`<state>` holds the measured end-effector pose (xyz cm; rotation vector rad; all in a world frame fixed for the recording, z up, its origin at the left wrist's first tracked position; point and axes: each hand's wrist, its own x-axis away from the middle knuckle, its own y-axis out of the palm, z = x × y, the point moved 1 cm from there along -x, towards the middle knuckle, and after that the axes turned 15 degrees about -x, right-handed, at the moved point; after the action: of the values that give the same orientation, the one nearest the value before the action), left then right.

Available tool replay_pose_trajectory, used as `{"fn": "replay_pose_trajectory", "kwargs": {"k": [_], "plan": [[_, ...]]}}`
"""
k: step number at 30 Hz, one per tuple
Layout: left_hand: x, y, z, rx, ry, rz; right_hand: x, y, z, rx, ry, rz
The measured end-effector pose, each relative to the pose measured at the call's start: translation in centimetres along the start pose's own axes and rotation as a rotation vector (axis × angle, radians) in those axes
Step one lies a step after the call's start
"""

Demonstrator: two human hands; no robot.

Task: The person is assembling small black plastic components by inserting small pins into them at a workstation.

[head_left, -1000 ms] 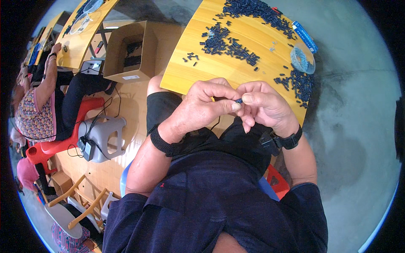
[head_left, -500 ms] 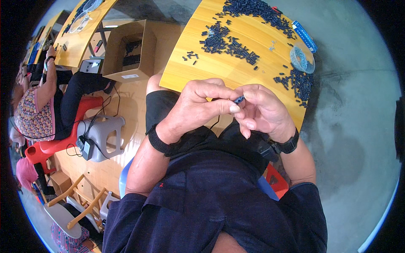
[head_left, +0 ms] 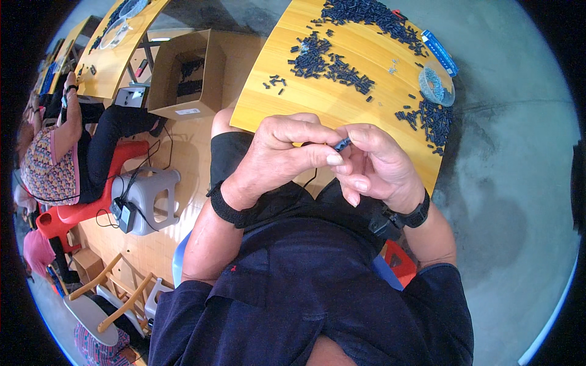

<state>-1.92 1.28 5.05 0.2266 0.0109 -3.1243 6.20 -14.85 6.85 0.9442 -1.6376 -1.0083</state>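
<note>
Between my two hands, just past the table's near edge and above my lap, is a small dark blue plastic part [head_left: 342, 144]. My left hand [head_left: 292, 147] pinches one end of it between thumb and forefinger. The thumb and fingers of my right hand [head_left: 379, 160] close on its other end, partly hiding it. Beyond the hands, piles of similar small dark parts [head_left: 351, 74] lie on the yellow wooden table [head_left: 268, 108], with another heap [head_left: 435, 125] at the right edge.
A clear tub [head_left: 448, 96] holding small light-blue pieces and a blue-and-white box [head_left: 441, 53] stand at the table's right side. An open cardboard box [head_left: 213, 79] sits on the floor to the left. Farther left are a grey stool [head_left: 152, 204] and a seated person [head_left: 55, 161].
Both hands have shifted slightly left with the small part, and more of it shows between the fingertips. The things on the table have not moved.
</note>
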Motion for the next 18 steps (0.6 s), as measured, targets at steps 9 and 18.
{"fn": "replay_pose_trajectory", "kwargs": {"k": [9, 18], "plan": [[0.0, -0.5, 0.1, 0.041, -0.026, -0.039, -0.2, -0.3, 0.5, -0.002, -0.007, 0.029], [0.1, 0.0, -0.1, -0.009, 0.019, 0.034, -0.7, -0.8, 1.2, -0.139, -0.016, -0.046]]}}
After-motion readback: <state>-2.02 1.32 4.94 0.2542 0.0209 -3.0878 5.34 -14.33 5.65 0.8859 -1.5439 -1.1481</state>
